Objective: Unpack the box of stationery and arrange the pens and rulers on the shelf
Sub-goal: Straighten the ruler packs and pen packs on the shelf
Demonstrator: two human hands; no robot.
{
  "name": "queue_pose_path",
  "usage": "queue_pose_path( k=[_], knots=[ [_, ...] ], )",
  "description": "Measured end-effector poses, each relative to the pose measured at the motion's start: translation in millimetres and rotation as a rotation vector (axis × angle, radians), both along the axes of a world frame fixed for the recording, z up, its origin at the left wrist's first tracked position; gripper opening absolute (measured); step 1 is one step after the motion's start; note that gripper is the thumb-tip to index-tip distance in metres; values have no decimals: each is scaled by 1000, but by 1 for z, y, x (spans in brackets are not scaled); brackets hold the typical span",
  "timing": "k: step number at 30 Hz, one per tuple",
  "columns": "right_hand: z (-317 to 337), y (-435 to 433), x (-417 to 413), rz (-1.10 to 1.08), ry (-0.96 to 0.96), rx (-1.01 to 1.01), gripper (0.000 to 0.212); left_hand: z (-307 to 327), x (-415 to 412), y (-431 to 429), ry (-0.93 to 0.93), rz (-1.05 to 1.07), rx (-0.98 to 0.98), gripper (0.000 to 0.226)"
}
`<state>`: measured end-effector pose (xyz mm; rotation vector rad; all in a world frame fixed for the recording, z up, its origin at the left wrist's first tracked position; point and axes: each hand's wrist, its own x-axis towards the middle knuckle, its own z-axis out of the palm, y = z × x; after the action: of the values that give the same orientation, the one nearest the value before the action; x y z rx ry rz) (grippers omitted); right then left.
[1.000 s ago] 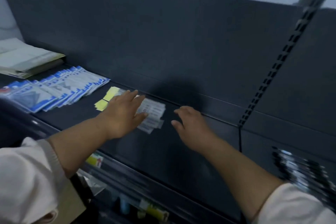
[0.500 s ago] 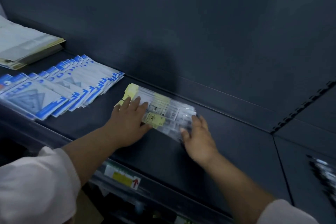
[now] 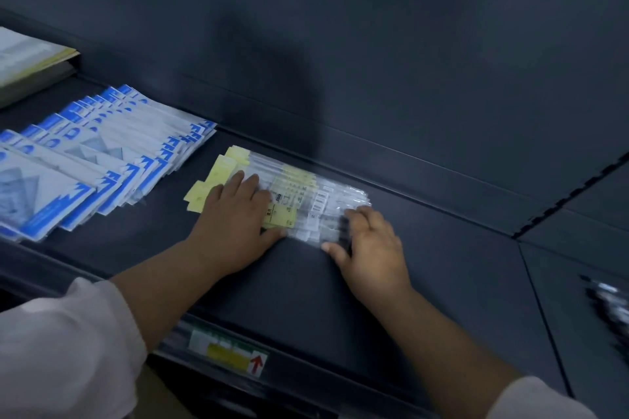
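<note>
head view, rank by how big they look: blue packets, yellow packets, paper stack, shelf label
1. blue packets
2. yellow packets, partly covered
3. paper stack and shelf label look alike; stack is cropped

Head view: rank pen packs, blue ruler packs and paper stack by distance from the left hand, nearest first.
1. Pen packs: under the left hand, touching it.
2. Blue ruler packs: fanned out to its left.
3. Paper stack: far left, at the back.

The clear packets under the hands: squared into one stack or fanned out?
Fanned out: the packets lie on the shelf, yellow card ends stepping past one another; left hand and right hand rest on them.
</note>
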<state>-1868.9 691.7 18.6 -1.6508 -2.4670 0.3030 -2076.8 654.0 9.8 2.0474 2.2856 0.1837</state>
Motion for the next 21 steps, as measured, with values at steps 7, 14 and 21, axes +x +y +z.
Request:
queue_pose_path(
  k=[7,14,21],
  knots=[
    [11,30,-20,60,-9,-12,55,1,1,26,29,-113,-40,77],
    [-1,48,-23,-2,-102,-245,67,-10,1,52,16,-142,-138,69],
    [-10,29,-20,22,-128,-201,73,-8,-2,36,51,-167,-161,70]
  ],
)
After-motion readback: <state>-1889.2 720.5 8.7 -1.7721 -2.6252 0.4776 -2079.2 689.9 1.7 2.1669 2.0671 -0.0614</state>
